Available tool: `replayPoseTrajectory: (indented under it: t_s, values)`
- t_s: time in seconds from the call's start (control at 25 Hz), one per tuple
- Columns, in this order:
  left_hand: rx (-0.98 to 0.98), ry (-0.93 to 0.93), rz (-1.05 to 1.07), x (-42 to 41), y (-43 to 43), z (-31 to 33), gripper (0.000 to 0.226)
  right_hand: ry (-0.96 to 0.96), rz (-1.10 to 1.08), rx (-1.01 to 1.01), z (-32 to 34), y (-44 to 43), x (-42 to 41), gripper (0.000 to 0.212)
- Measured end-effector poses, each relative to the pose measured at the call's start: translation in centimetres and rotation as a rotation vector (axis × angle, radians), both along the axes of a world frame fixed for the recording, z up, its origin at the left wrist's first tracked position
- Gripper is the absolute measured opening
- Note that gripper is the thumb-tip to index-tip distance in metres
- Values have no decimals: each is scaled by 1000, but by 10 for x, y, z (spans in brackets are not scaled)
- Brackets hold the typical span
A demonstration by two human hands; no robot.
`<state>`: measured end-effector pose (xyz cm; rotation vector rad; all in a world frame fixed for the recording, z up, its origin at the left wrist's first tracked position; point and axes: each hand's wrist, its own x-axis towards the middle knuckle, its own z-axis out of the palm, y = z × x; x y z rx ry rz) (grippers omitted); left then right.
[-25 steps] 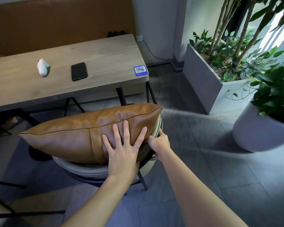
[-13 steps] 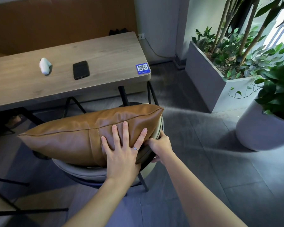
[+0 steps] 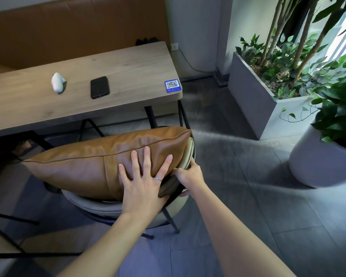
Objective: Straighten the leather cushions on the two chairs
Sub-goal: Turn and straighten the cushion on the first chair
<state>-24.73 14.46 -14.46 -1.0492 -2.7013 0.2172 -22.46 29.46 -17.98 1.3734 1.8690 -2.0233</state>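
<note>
A tan leather cushion (image 3: 84,166) stands on its long edge on a grey chair (image 3: 100,206), leaning against the curved backrest. My left hand (image 3: 142,184) lies flat on the cushion's near face, fingers spread, a ring on one finger. My right hand (image 3: 190,174) grips the backrest rim at the cushion's right end, fingers tucked between cushion and rim. Only this one chair is in view.
A wooden table (image 3: 38,100) stands beyond the chair, with a black phone (image 3: 99,86), a white object (image 3: 57,81) and a QR card (image 3: 172,86) on it. A grey planter (image 3: 254,100) and a round white pot (image 3: 318,164) stand on the tiled floor at right.
The view has shifted slightly. Both hands stay in place on the cushion and backrest; the cushion looks barely moved.
</note>
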Motion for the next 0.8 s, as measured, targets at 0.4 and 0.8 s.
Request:
replayPoseTrajectory:
  t_s: [0.4,0.8]
  values:
    - [-54,-263,-53,4,-17,43,80,22,-16,133,8,-20,22,51]
    - [140,-304,-18,0,-89,161,46,9,388,711,136,-87,57,35]
